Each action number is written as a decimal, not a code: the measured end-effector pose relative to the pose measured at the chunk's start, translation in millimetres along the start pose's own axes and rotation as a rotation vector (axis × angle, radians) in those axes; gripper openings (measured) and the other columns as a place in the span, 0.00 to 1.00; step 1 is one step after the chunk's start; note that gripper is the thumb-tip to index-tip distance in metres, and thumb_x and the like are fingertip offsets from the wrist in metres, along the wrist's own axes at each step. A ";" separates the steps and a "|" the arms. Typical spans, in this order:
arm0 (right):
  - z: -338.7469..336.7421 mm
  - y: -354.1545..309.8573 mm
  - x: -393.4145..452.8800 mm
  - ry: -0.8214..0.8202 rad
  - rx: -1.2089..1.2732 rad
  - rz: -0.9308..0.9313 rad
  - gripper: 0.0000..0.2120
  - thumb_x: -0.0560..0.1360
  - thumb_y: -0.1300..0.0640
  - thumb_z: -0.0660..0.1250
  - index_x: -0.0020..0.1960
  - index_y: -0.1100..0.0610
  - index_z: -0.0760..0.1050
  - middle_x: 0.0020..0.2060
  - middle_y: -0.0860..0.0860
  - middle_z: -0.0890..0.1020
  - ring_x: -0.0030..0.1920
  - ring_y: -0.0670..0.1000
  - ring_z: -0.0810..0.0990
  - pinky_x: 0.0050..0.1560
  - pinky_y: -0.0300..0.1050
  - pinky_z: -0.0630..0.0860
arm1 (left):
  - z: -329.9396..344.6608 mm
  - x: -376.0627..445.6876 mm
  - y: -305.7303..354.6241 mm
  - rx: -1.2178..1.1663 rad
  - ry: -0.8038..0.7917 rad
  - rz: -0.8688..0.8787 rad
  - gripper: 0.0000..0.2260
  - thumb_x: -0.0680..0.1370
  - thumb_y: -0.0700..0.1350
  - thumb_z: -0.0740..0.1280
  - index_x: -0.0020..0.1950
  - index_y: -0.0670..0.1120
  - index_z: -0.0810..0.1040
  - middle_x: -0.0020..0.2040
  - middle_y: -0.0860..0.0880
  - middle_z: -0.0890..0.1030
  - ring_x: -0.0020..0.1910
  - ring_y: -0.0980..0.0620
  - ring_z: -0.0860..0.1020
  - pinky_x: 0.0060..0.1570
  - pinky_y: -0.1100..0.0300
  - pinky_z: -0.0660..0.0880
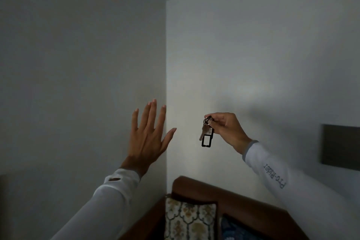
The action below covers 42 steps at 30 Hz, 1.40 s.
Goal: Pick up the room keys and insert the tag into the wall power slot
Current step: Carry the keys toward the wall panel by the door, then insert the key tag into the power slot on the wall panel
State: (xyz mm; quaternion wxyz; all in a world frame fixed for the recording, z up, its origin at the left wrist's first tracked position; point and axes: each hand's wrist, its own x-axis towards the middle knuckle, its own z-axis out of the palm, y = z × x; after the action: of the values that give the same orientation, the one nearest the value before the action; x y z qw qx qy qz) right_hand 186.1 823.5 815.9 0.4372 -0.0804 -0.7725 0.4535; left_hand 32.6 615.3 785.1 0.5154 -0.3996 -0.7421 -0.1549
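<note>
The room keys (pixel 206 132) hang in mid-air in front of a pale wall, pinched at their metal ring by the fingertips of the right hand (pixel 226 126). Below the ring dangle a silvery key and a black rectangular tag (pixel 207 140) with an open frame at its lower end; both hang free, touching nothing but each other. The right hand is closed tightly on the ring, its knuckles turned toward the camera, and a white sleeve (pixel 272 173) with dark lettering runs back from the wrist.

The left hand (pixel 148 138) is well apart from the keys, raised with palm forward and all fingers spread wide, holding nothing. It sits just at the outer wall corner (pixel 166 64), where a shadowed wall face on the left meets a brighter one on the right.

The room is dim. A dark rectangular panel (pixel 341 147) is fixed to the wall at the far right, blurred. Low in the view a brown wooden frame (pixel 224 195) curves against the wall, with a floral patterned cushion (pixel 190 220) and a darker blue one (pixel 233 230) leaning inside it
</note>
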 end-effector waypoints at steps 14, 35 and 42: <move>-293.4 84.2 -18.0 0.366 -0.247 0.091 0.09 0.75 0.72 0.64 0.53 0.69 0.81 0.51 0.69 0.84 0.53 0.66 0.84 0.62 0.64 0.78 | 88.8 103.8 315.0 -0.344 0.011 0.225 0.35 0.84 0.64 0.49 0.83 0.42 0.62 0.83 0.34 0.63 0.81 0.36 0.65 0.78 0.31 0.64; -624.6 206.9 -2.8 0.607 -0.599 0.145 0.09 0.75 0.71 0.68 0.53 0.69 0.81 0.48 0.65 0.85 0.44 0.54 0.83 0.44 0.31 0.80 | 248.2 206.2 685.7 -0.647 -0.011 0.387 0.34 0.84 0.64 0.52 0.79 0.39 0.69 0.79 0.32 0.69 0.77 0.34 0.71 0.74 0.31 0.70; -698.7 240.4 9.2 0.658 -0.572 0.146 0.06 0.74 0.69 0.69 0.51 0.65 0.78 0.38 0.61 0.85 0.39 0.53 0.82 0.43 0.45 0.79 | 269.3 229.3 755.5 -0.669 0.020 0.391 0.35 0.84 0.64 0.52 0.80 0.39 0.68 0.80 0.32 0.68 0.78 0.34 0.70 0.74 0.31 0.69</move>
State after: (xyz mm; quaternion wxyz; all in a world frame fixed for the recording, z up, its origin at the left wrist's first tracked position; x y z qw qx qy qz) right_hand 638.0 1407.1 780.4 0.5869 -0.3926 -0.6788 0.2016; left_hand 394.3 1365.5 738.1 0.3837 -0.6780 -0.5553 -0.2910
